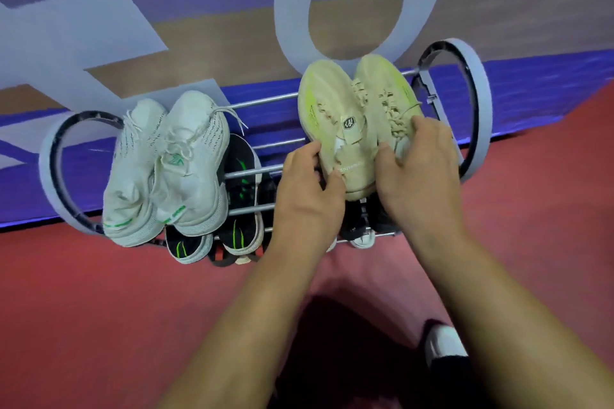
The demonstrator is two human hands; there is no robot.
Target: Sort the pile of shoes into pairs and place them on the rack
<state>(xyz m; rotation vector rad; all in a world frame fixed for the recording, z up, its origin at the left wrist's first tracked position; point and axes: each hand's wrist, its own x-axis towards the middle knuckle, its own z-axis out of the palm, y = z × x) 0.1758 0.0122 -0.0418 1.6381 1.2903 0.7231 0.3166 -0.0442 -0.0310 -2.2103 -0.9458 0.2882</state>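
Two cream-yellow sneakers lie side by side on the right of the rack's (pixel 265 99) top tier, toes pointing away. My left hand (pixel 307 195) grips the heel of the left cream sneaker (pixel 327 109). My right hand (pixel 420 169) grips the heel and laces of the right cream sneaker (pixel 385 89). A pair of white knit sneakers (pixel 166 169) with green marks sits on the left of the same tier. Below, a pair of black sneakers (pixel 241 195) with green stripes shows on a lower tier. More dark shoes (pixel 362 225) are partly hidden under my hands.
The rack has round grey end hoops (pixel 478 102) and stands on a red floor (pixel 99 309) against a purple and tan wall (pixel 199 36). A white and black shoe (pixel 443 345) is at the lower right near my right forearm.
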